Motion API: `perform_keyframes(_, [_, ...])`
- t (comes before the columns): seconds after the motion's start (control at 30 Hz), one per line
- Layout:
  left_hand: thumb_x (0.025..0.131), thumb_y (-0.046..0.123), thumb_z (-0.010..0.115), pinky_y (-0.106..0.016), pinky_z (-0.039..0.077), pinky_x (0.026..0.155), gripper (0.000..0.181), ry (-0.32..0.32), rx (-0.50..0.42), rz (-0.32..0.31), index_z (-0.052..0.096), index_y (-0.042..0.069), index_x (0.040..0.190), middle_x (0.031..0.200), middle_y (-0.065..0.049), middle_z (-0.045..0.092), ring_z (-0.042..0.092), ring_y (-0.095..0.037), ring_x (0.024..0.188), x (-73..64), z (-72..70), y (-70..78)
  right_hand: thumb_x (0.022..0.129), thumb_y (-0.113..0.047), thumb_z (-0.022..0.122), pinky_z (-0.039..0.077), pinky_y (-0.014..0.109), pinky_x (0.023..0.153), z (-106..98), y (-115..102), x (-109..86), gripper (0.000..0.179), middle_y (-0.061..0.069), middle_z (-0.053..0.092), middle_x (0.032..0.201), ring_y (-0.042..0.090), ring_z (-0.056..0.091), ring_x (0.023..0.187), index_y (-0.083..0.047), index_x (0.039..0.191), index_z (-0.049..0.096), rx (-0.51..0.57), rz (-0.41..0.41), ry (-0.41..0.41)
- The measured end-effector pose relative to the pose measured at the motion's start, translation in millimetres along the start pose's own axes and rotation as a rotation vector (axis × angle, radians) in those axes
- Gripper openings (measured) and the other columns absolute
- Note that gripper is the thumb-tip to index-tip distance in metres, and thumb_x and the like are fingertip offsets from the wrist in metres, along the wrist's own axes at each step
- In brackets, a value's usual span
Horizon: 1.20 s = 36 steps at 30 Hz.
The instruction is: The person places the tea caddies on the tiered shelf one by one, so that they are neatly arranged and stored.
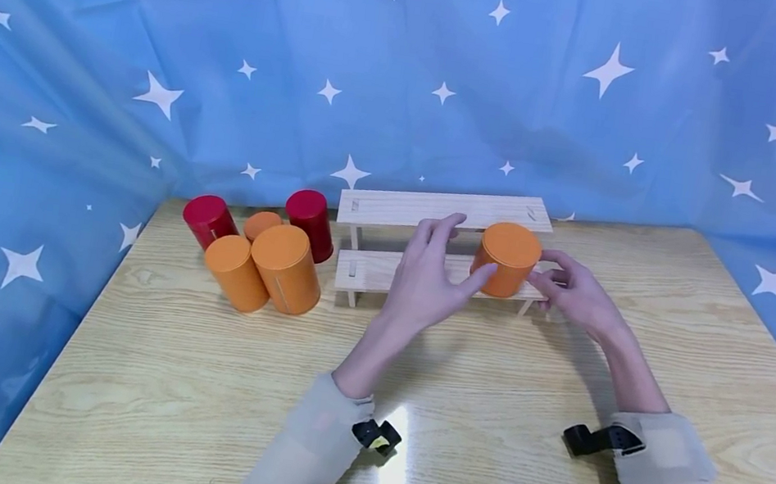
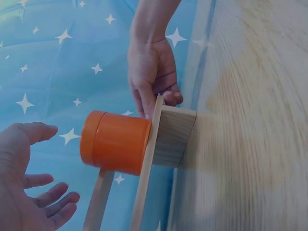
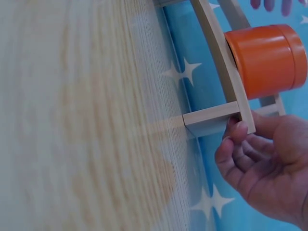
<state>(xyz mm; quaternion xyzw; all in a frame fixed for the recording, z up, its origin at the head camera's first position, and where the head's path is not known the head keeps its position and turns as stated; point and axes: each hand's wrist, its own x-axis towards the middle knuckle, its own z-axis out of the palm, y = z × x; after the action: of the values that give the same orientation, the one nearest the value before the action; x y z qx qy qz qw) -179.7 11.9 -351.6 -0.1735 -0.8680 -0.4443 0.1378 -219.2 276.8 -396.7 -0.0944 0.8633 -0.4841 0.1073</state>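
An orange lidded canister [image 1: 507, 260] stands upright on the lower board of a two-tier wooden shelf [image 1: 376, 271], towards its right end. My right hand [image 1: 577, 295] pinches the right end of that lower board, thumb on the upper face and curled fingers below, as the right wrist view shows at the board's tip [image 3: 248, 122]. To the left of the canister is my left hand [image 1: 427, 281], its fingers spread and nothing in them. The left wrist view shows a gap between the left hand [image 2: 29, 178] and the canister [image 2: 118, 142].
Left of the shelf several more canisters stand on the wooden table [image 1: 187, 396]: a dark red one [image 1: 311, 225] nearest the shelf, another red one [image 1: 208, 218], two larger orange ones [image 1: 287, 271] and a small orange one [image 1: 261, 224]. A blue star-patterned cloth [image 1: 412, 72] hangs close behind.
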Motion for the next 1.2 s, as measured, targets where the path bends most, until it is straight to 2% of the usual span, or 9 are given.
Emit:
perform_keyframes(0.1, [0.09,0.032,0.076,-0.038,0.051,0.092,0.063,0.002,-0.031,0.011,0.052,0.009,0.143,0.126,-0.008,0.056,0.056,-0.023,0.117,-1.7,-7.9,-3.9,0.105,-0.033,0.056,0.054,0.036,0.07,0,0,0.7,0.057,0.02,0.061,0.102,0.032,0.063,0.072,-0.004,0.15,0.036,0.005,0.002,0.001])
perform_keyframes(0.23, [0.092,0.027,0.073,-0.037,0.051,0.092,0.05,0.0,-0.026,0.035,0.059,0.008,0.136,0.12,-0.007,0.059,0.057,-0.021,0.111,-4.6,-20.2,-8.6,0.105,-0.033,0.056,0.054,0.037,0.07,0,0,1.0,0.057,0.019,0.061,0.102,0.032,0.063,0.073,-0.004,0.15,0.036,0.011,0.005,0.0])
perform_keyframes(0.4, [0.093,0.018,0.071,-0.033,0.049,0.091,0.039,0.013,-0.033,0.106,0.063,0.005,0.129,0.112,-0.009,0.061,0.058,-0.021,0.105,-7.0,-36.1,-15.2,0.105,-0.032,0.056,0.054,0.037,0.069,-1,-1,0.7,0.057,0.018,0.061,0.101,0.031,0.063,0.073,-0.004,0.15,0.036,0.014,0.004,-0.001])
perform_keyframes(0.73, [0.094,0.013,0.069,-0.038,0.048,0.093,0.034,0.061,-0.045,0.175,0.064,0.002,0.126,0.113,-0.013,0.061,0.057,-0.027,0.106,-12.9,-67.3,-29.3,0.105,-0.033,0.055,0.054,0.036,0.068,0,0,0.4,0.056,0.018,0.061,0.1,0.031,0.062,0.073,-0.004,0.15,0.036,0.01,0.008,0.0])
perform_keyframes(0.93, [0.094,0.013,0.069,-0.038,0.049,0.088,0.033,0.114,-0.032,0.204,0.065,0.002,0.125,0.112,-0.012,0.061,0.058,-0.028,0.106,-18.0,-88.3,-33.6,0.105,-0.031,0.056,0.054,0.037,0.066,0,1,0.1,0.057,0.015,0.061,0.097,0.03,0.063,0.074,-0.003,0.15,0.035,0.011,-0.005,0.001])
perform_keyframes(1.2, [0.093,0.008,0.07,-0.041,0.049,0.084,0.034,0.175,-0.026,0.244,0.065,-0.002,0.125,0.115,-0.017,0.06,0.057,-0.029,0.107,-25.7,-115.5,-40.6,0.105,-0.033,0.056,0.053,0.036,0.067,0,0,0.3,0.059,0.017,0.061,0.099,0.03,0.062,0.074,-0.005,0.152,0.034,0.005,0.008,-0.002])
